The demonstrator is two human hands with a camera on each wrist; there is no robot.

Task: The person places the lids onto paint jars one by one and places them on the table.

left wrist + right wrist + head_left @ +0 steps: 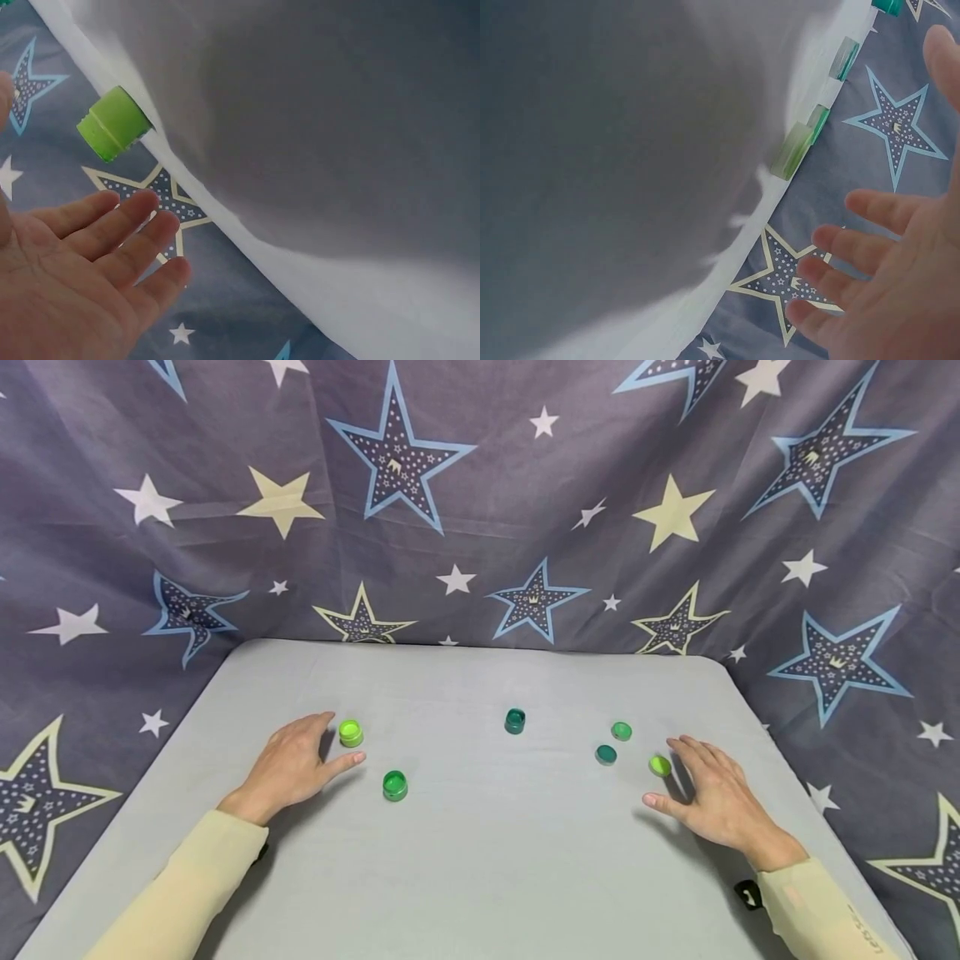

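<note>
My left hand [294, 764] hovers with spread fingers and thumb around the near side of a small lime-green paint pot [351, 733], holding nothing. In the left wrist view that pot [114, 124] stands beyond the fingertips. A mid-green pot [395, 786], its top uncovered, stands to the right of my left thumb. On the right, my right hand [712, 793] is spread beside a lime-green lid [660, 766], fingers apart from it. A dark teal lid [606, 755] and a green lid [622, 731] lie just left of and beyond that one.
A dark teal pot [515, 721] stands near the middle of the pale grey table [495, 877]. Behind and along both sides of the table hangs a dark star-patterned cloth [480, 535].
</note>
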